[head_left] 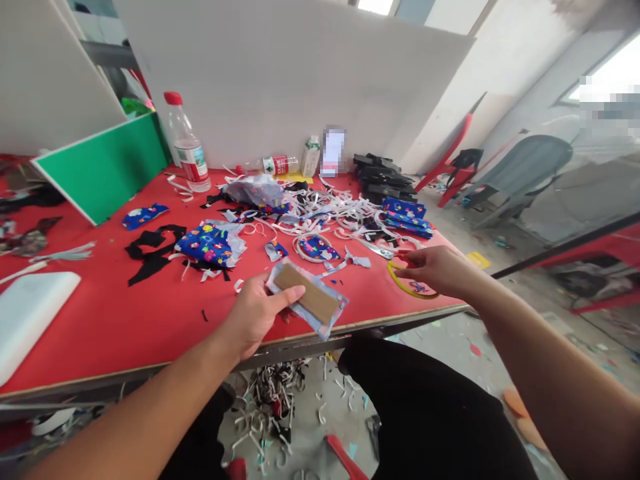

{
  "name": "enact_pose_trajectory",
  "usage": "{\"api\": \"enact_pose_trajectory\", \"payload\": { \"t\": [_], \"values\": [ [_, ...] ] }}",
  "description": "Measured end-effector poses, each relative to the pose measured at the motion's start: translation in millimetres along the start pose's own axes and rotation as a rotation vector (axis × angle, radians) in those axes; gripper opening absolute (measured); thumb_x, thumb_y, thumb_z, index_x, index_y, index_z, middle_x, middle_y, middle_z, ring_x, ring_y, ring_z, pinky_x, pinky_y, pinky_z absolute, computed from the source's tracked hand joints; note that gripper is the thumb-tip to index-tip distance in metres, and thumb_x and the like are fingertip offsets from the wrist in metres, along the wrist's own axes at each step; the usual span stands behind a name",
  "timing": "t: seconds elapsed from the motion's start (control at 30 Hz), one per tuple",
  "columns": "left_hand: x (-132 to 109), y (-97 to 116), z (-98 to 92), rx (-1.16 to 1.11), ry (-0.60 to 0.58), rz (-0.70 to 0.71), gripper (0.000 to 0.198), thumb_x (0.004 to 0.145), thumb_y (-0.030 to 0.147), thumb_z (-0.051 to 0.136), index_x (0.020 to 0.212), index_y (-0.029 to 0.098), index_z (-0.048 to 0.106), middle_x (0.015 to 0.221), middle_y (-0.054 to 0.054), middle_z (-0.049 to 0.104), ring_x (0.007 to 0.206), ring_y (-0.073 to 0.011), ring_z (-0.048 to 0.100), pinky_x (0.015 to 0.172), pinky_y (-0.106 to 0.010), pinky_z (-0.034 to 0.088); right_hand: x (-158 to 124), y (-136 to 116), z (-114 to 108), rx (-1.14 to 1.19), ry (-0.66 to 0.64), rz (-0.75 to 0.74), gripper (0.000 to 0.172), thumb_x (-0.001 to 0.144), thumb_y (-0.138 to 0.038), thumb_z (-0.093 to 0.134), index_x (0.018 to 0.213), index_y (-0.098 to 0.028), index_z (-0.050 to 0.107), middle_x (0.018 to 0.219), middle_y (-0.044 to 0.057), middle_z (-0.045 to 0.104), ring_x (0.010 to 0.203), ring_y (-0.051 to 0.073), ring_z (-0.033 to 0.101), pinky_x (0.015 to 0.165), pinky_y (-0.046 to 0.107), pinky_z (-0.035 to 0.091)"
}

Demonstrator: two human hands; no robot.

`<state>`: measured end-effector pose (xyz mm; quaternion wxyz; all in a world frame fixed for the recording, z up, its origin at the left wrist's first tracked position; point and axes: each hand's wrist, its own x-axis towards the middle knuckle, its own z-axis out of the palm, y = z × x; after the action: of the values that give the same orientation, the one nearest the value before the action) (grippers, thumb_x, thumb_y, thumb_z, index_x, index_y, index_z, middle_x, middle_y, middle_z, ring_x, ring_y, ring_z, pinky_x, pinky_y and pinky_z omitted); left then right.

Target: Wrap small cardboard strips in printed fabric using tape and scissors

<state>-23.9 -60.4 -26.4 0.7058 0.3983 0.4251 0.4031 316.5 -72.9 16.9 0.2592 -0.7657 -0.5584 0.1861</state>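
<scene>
My left hand [260,310] holds a fabric piece [327,327] with a brown strip [310,293] on it, thumb on top, over the table's front edge. At the right edge of the table my right hand [433,270] is closed on the handle of scissors [415,291] with red and yellow handles. The blades [373,248] point left, towards white and black scraps. Beyond my left hand are blue patterned fabric pieces [210,243] and another patterned piece [319,247] with a pale band round it.
On the red table [150,320] stand a water bottle [190,153], a green board [107,163], a white box [33,320] and a phone [333,152]. A scrap heap [325,207] and black stack [383,177] lie at the back. A grey chair [525,163] is at the right.
</scene>
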Motion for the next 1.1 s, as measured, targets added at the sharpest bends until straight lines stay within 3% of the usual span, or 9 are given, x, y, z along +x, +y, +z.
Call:
{"api": "enact_pose_trajectory", "payload": {
  "t": [0.17,0.3,0.43,0.53,0.6,0.73,0.87,1.0,1.1],
  "values": [
    [2.2,1.8,7.6,-0.007,0.003,0.003,0.04,0.064,0.039,0.095,0.088,0.013,0.077,0.081,-0.006,0.076,0.068,-0.0188,0.069,0.055,-0.028,0.055,6.6,6.6,2.6,-0.266,-0.019,-0.015,0.038,0.074,-0.025,0.087,0.047,-0.021,0.061,0.045,-0.002,0.05,0.051,0.015,0.044,0.059,0.034,0.029],
    [3.7,6.0,4.1,0.113,0.007,0.027,0.041,0.072,0.052,0.089,0.08,0.013,0.078,0.076,-0.007,0.075,0.074,-0.0204,0.067,0.068,-0.029,0.053,-2.7,-28.3,24.9,-0.275,0.091,-0.196,0.015,0.095,-0.03,0.068,0.095,-0.021,0.08,0.097,0.011,0.076,0.087,0.025,0.066,0.075,0.037,0.042],
    [3.6,9.2,-5.6,0.569,0.088,0.113,0.045,0.075,0.049,0.088,0.106,0.019,0.079,0.072,-0.004,0.074,0.066,-0.0217,0.065,0.061,-0.028,0.042,-2.3,-64.1,70.9,-0.183,-0.099,-0.457,0.017,0.099,-0.033,0.071,0.109,-0.025,0.081,0.107,0.005,0.078,0.096,0.02,0.069,0.086,0.032,0.049],
    [-1.1,7.9,-13.2,0.991,0.196,0.258,0.061,0.079,0.044,0.086,0.135,0.024,0.07,0.059,0.002,0.065,0.055,-0.0208,0.058,0.055,-0.028,0.031,9.3,-67.0,96.7,-0.16,-0.135,-0.496,0.016,0.095,-0.021,0.074,0.109,-0.02,0.082,0.109,0.01,0.074,0.095,0.021,0.069,0.084,0.033,0.05],
    [-5.6,5.3,-17.5,1.235,0.213,0.372,0.056,0.083,0.043,0.084,0.134,0.024,0.071,0.058,0.002,0.063,0.052,-0.0205,0.056,0.053,-0.029,0.027,17.4,-60.5,103.8,-0.138,-0.128,-0.507,0.014,0.097,-0.019,0.071,0.104,-0.017,0.083,0.104,0.011,0.073,0.09,0.021,0.068,0.082,0.034,0.05],
    [-11.1,1.3,-21.0,1.483,-0.007,0.688,0.024,0.096,0.026,0.07,0.118,0.02,0.076,0.082,-0.005,0.077,0.067,-0.0218,0.068,0.061,-0.031,0.045,26.8,-48.2,105.0,-0.095,-0.121,-0.542,0.015,0.094,-0.02,0.075,0.107,-0.019,0.084,0.096,0.009,0.07,0.086,0.022,0.067,0.079,0.035,0.049],
    [-10.1,-0.2,-14.3,1.539,-0.231,0.97,0.021,0.103,0.017,0.058,0.116,0.014,0.074,0.094,-0.01,0.075,0.085,-0.0258,0.07,0.08,-0.042,0.059,28.1,-44.9,104.4,-0.052,-0.117,-0.582,0.011,0.093,-0.017,0.074,0.094,-0.022,0.084,0.094,0.007,0.071,0.084,0.021,0.069,0.078,0.034,0.051],
    [-6.5,-5.1,-7.1,1.525,-0.287,0.984,0.017,0.102,0.012,0.056,0.103,0.013,0.073,0.123,-0.017,0.074,0.119,-0.034,0.066,0.096,-0.052,0.059,29.7,-39.4,98.6,-0.005,0.047,-0.547,0.014,0.099,-0.018,0.064,0.097,-0.021,0.078,0.106,0.008,0.073,0.096,0.022,0.07,0.088,0.036,0.053],
    [-3.2,-9.1,-5.6,1.472,-0.263,0.897,0.009,0.099,0.01,0.06,0.1,0.015,0.068,0.118,-0.015,0.074,0.12,-0.0342,0.065,0.1,-0.055,0.057,33.4,-30.4,88.5,-0.025,0.261,-0.432,0.021,0.103,-0.021,0.055,0.105,-0.019,0.075,0.104,0.012,0.072,0.098,0.028,0.067,0.092,0.046,0.051]
  ]
}}
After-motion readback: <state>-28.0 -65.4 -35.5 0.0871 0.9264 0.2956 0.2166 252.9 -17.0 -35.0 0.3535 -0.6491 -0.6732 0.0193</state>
